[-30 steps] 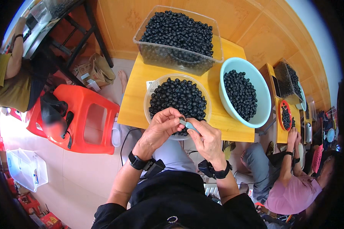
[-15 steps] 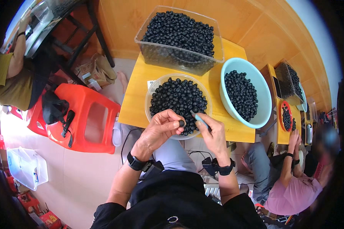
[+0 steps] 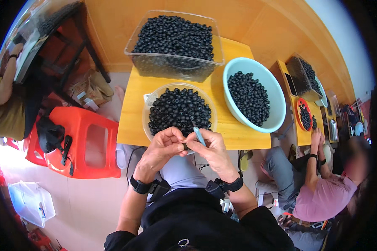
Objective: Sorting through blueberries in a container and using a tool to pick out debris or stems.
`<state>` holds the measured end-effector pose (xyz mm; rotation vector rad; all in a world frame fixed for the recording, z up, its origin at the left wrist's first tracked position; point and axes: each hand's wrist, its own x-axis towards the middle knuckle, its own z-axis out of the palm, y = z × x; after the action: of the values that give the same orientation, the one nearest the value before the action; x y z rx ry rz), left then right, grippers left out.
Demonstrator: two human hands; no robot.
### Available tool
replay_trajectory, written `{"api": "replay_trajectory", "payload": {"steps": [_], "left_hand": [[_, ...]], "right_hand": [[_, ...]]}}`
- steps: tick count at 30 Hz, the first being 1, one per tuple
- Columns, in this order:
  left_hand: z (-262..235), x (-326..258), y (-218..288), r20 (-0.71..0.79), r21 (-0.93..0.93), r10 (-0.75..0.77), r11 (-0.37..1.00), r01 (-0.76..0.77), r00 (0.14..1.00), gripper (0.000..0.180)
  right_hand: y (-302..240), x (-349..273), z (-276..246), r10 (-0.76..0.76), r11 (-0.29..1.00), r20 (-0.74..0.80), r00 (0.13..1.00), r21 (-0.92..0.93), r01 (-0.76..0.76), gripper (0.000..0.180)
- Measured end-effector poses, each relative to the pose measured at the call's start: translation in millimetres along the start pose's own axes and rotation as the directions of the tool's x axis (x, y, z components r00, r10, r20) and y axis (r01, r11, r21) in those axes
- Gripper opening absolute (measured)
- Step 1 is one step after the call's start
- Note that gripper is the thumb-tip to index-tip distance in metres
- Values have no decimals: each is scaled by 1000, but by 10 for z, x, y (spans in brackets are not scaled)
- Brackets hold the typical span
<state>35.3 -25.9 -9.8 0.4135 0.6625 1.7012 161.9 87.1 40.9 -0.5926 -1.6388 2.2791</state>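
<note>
Over the table's front edge, my left hand [image 3: 159,151] pinches one small round black bead-like piece [image 3: 185,146] between thumb and fingertips. My right hand [image 3: 215,154] is closed round a slim tool with a light-blue handle [image 3: 199,136]; its thin tip points away toward the tub, and its exact kind is unclear. The right fingertips meet the left ones at the held piece. Just beyond both hands stands a round clear tub [image 3: 145,115] heaped with black pieces [image 3: 178,104], many showing a hole.
Behind the tub is a big clear rectangular bin [image 3: 167,70] of black pieces; a light-blue basin [image 3: 277,106] holds more at right. They share a yellow table [image 3: 238,140]. A red stool [image 3: 77,161] stands left. At right, a person in pink [image 3: 322,196] works at another table.
My right hand has come left and closer, so its fingers now meet the left hand at the piece. The view has shifted, and the table appears further left.
</note>
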Motion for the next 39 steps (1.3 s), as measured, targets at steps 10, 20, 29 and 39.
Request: {"api": "replay_trajectory", "payload": {"steps": [10,20,29,39], "left_hand": [[96,15,58,-128,74,22,997,-13,991,16],[-254,63,116,-343,691,378,722,-42,860,14],[-79,271,-137,-100,995,406,33,95,908,17],[20,218,-233,-102,988,436,-59,141,894,18]], "right_hand": [[-21,-57,-223,-248,804,-64,967,-570,169,22],[-428,75,-1353,-651,259,-347,676,-938,-232,25],[-222,112,-1259,-602,335,-436,669,-898,-285,26],[-211,105,-1183,-624,283,-422,658,-907,-313,18]]}}
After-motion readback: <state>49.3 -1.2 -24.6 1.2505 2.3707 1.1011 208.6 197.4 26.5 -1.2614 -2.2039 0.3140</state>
